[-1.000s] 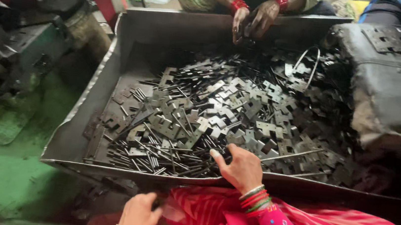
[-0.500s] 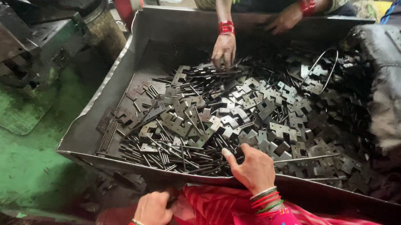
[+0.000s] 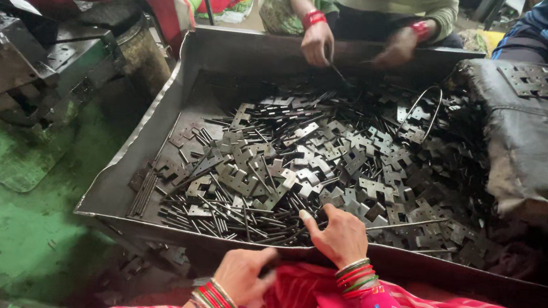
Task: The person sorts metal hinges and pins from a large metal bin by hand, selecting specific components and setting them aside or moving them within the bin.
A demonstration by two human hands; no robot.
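In the one large metal tray (image 3: 152,155) lie uncountably many flat, notched grey metal plates (image 3: 327,166) and thin rods (image 3: 214,209). The right hand (image 3: 340,236) rests on them, fingers released; the left hand (image 3: 244,276), below the rim, is clenched.

- Left hand (image 3: 244,276): fingertips curl under the metal tray (image 3: 230,51)'s near rim, whatever they grip hidden.
- Co-worker's hand (image 3: 399,48) at the tray's far edge: motion-blurred.
- Black mat (image 3: 547,135): cut off right.

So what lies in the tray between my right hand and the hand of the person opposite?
In the head view, between your right hand and the opposite person's hand, the tray holds a heap of flat metal plates and thin metal rods.
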